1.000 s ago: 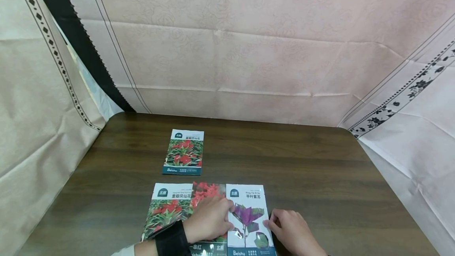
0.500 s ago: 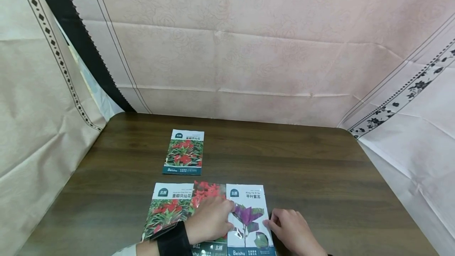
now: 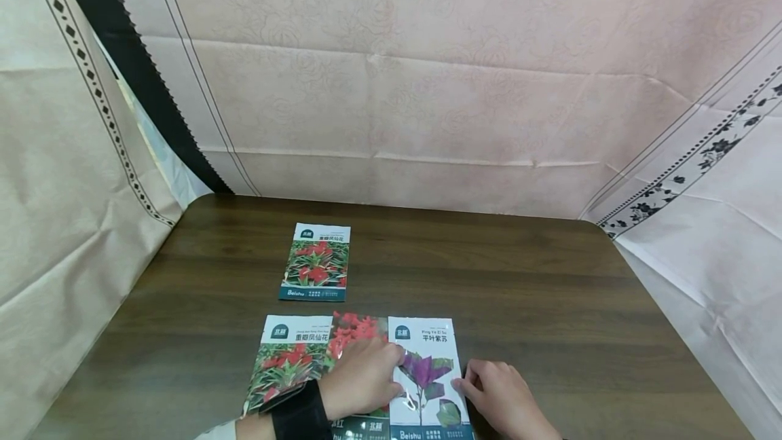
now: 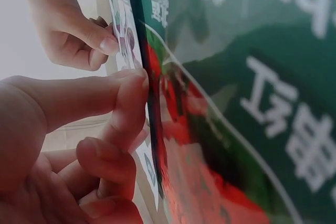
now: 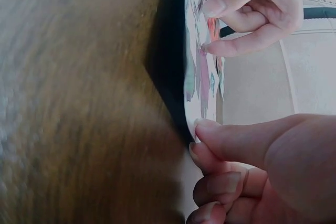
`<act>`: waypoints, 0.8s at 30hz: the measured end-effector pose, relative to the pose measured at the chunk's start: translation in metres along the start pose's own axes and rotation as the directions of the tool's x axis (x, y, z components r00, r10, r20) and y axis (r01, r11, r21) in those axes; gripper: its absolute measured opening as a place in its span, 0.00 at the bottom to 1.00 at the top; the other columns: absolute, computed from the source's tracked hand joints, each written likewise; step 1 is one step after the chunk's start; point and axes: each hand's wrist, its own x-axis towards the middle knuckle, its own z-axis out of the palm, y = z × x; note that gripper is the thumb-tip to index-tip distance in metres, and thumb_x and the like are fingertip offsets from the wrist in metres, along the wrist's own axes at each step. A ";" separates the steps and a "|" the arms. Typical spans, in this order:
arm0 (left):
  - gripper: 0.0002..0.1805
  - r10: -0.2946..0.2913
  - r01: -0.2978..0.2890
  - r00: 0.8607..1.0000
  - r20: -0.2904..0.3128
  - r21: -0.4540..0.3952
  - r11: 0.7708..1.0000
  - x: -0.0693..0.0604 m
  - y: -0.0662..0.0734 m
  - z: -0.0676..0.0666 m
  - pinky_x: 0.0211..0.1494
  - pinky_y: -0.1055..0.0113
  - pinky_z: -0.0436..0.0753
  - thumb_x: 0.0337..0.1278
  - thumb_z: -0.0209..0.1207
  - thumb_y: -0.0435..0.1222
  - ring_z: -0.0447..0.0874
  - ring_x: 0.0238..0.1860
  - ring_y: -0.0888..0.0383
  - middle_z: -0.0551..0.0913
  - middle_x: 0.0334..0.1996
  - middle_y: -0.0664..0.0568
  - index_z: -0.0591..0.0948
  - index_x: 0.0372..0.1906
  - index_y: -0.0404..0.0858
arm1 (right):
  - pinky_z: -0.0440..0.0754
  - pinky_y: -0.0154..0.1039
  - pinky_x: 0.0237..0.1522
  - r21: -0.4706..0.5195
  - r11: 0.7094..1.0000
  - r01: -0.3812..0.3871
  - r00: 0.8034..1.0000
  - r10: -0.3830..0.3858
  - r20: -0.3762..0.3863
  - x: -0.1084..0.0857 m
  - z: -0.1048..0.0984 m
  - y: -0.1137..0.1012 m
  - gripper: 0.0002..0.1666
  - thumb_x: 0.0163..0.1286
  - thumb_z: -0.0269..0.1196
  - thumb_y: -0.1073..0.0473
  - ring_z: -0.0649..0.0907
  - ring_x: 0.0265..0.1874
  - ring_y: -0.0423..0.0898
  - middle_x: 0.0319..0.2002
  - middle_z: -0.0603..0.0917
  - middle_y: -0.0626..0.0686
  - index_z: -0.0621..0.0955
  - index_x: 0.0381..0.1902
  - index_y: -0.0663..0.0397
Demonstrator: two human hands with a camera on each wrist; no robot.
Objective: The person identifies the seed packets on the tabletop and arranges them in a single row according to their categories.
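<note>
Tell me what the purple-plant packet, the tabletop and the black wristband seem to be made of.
The purple-plant packet: probably plastic film or coated paper, glossy, judging by small glints on its print.
The tabletop: wood or wood-look laminate, low sheen, with brown grain streaks.
The black wristband: perhaps fabric or synthetic leather; texture too small to tell.

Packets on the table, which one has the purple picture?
The rightmost packet in the near row: it pictures a purple plant on white, while the other three packets show red flowers.

Table: brown wood-grain | far: lone packet | near row: left packet, middle packet, purple-plant packet
</note>
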 end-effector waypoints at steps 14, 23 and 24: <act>0.15 0.024 -0.029 0.998 -0.053 -0.102 0.994 -0.008 -0.006 -0.007 0.34 0.71 0.75 0.48 0.70 0.41 0.77 0.26 0.67 0.77 0.17 0.64 0.86 0.43 0.43 | 0.61 0.30 0.23 -0.019 1.000 -0.015 0.999 0.014 -0.043 0.001 -0.001 -0.003 0.20 0.61 0.67 0.48 0.63 0.14 0.34 0.12 0.66 0.39 0.72 0.15 0.41; 0.17 0.061 -0.083 0.986 -0.154 -0.139 0.987 -0.016 -0.017 -0.029 0.36 0.72 0.78 0.51 0.69 0.40 0.72 0.18 0.74 0.74 0.12 0.66 0.85 0.45 0.38 | 0.61 0.29 0.22 -0.028 0.999 -0.016 0.994 0.013 -0.105 0.009 -0.013 -0.011 0.21 0.62 0.68 0.51 0.62 0.14 0.34 0.12 0.65 0.39 0.71 0.15 0.41; 0.16 0.069 -0.093 0.984 -0.163 -0.143 0.985 -0.018 -0.018 -0.031 0.33 0.73 0.76 0.52 0.69 0.40 0.72 0.18 0.74 0.74 0.12 0.66 0.84 0.46 0.38 | 0.61 0.29 0.22 -0.029 0.999 -0.014 0.994 0.011 -0.112 0.010 -0.014 -0.012 0.21 0.62 0.68 0.51 0.62 0.13 0.34 0.11 0.64 0.39 0.71 0.14 0.41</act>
